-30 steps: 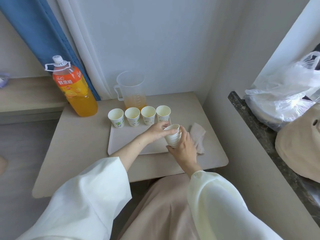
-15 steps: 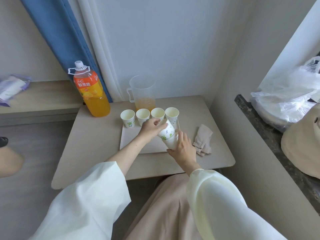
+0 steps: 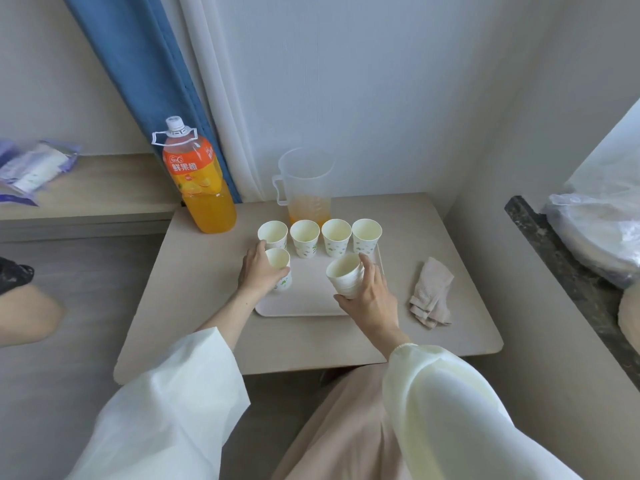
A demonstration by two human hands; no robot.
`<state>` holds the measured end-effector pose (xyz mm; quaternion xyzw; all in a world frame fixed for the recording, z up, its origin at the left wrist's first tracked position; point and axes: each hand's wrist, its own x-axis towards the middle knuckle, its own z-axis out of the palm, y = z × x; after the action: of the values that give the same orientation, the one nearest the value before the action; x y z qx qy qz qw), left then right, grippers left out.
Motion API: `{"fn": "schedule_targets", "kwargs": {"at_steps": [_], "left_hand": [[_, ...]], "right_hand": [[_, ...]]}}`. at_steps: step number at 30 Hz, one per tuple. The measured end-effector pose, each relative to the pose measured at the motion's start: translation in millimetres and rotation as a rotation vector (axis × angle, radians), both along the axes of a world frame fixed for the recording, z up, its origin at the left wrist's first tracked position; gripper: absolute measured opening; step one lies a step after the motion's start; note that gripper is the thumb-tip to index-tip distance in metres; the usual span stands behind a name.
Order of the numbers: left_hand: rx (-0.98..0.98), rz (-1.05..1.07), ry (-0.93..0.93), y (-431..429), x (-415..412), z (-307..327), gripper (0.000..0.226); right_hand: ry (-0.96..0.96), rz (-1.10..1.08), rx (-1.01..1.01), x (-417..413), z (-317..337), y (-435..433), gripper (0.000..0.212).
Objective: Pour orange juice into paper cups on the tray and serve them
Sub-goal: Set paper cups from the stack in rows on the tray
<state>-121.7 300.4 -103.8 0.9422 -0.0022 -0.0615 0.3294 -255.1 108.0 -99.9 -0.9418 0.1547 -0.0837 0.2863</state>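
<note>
Paper cups [image 3: 304,237] stand upright in a row of four along the far edge of the tray [image 3: 304,306], with no juice visible in them. A fifth cup [image 3: 280,263] sits just in front of the row at the tray's left side, and the left hand [image 3: 258,273] has its grip curled round it. The right hand [image 3: 372,296] holds a nested stack [image 3: 346,277], tilted leftward over the tray's right part.

Empty paper cups weigh little, so a brush from the left thumb, which is just beside the leftmost cup of the row, could likely topple it. The fifth cup is near the tray's raised lip and may stand crooked if it lands on it. Squeezing the stack too hard could dent the rims or jam the cups together.

The cups are thin white paper with a small green print, tapered, with rolled rims. The tray is pale pink, flat and smooth, with rounded corners. The bottle [image 3: 199,181] is clear plastic with an orange label. The pitcher [image 3: 308,188] is cloudy plastic with some juice at the bottom. A soft crumpled cloth [image 3: 431,292] lies on the matte beige table [image 3: 194,306].
</note>
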Motion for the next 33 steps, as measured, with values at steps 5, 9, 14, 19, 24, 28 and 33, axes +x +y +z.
{"fn": "schedule_targets", "kwargs": {"at_steps": [5,9,14,19,24,28,33], "left_hand": [[0.041,-0.001,-0.010,-8.7,10.9,-11.7,0.083],[0.026,0.032,-0.011,-7.9,15.4,-18.8,0.082],[-0.011,0.050,-0.014,-3.9,21.1,-21.5,0.082],[-0.029,0.048,-0.018,-1.1,18.3,-23.9,0.075],[-0.047,0.051,-0.008,-2.7,17.1,-24.0,0.071],[-0.042,0.048,-0.005,-3.4,18.2,-25.1,0.070],[-0.043,0.056,0.012,-3.6,19.1,-25.8,0.071]], "right_hand": [[0.001,0.029,-0.021,12.3,-3.1,5.6,0.092],[0.021,0.029,-0.035,16.9,-6.1,8.0,0.092],[0.034,0.037,-0.038,17.3,-7.9,9.7,0.093],[0.044,0.043,-0.036,16.3,-8.8,10.8,0.094],[0.042,0.036,-0.019,15.2,-9.2,10.1,0.094],[0.034,0.040,-0.007,14.0,-10.7,8.5,0.093],[0.017,0.040,0.009,14.4,-11.5,7.9,0.096]]}}
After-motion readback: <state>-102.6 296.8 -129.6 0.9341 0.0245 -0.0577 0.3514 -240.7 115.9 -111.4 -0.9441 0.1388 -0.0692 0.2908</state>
